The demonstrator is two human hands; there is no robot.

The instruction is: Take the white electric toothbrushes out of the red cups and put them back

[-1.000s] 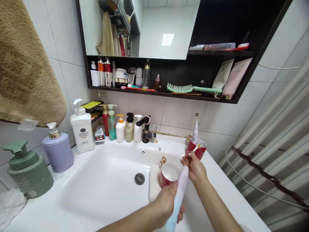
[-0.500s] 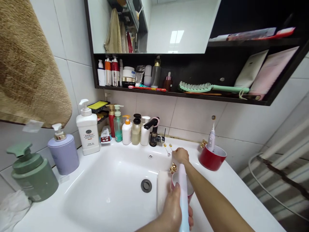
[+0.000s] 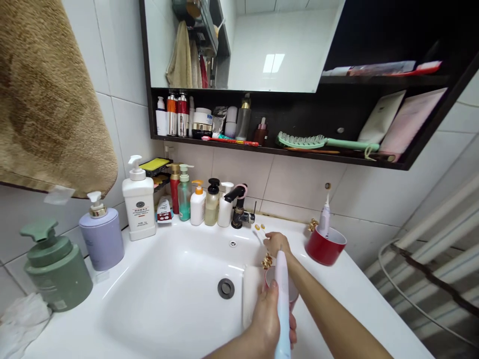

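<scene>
The single view sits on the person's head, facing forward and tilted down; the left hand [image 3: 267, 319], closed round a tube [image 3: 283, 304], lies nearest the lens; the right hand [image 3: 277, 243] is just beyond; the sink [image 3: 168, 299] spreads left of the fingers [image 3: 271, 240]; shelf [image 3: 299, 149] and mirror [image 3: 262, 45] stand well beyond them.
</scene>
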